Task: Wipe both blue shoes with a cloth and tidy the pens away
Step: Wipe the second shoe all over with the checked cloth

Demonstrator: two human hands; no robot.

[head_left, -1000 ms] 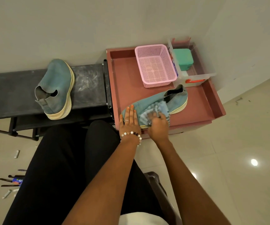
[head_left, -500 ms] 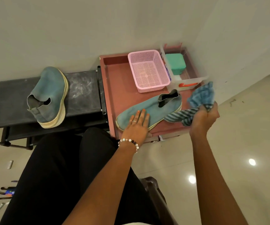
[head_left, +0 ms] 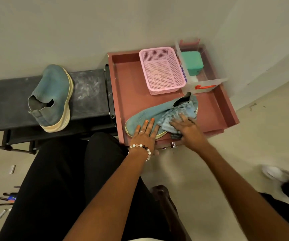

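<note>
Blue shoes (head_left: 157, 113) two, cloth (head_left: 178, 113) one

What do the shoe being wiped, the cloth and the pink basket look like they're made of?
Shoe being wiped: blue knit fabric upper, matte, fine mesh texture showing; pale sole edge, probably rubber or foam.
Cloth: soft woven fabric, blue with stripes, crumpling under the right hand.
Pink basket: moulded plastic by the look, with a regular perforated grid and a smooth rim.

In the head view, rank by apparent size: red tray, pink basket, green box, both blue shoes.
1. Red tray
2. Shoe on the tray and shoe on the bench: too alike to rank
3. Pink basket
4. Green box
</note>
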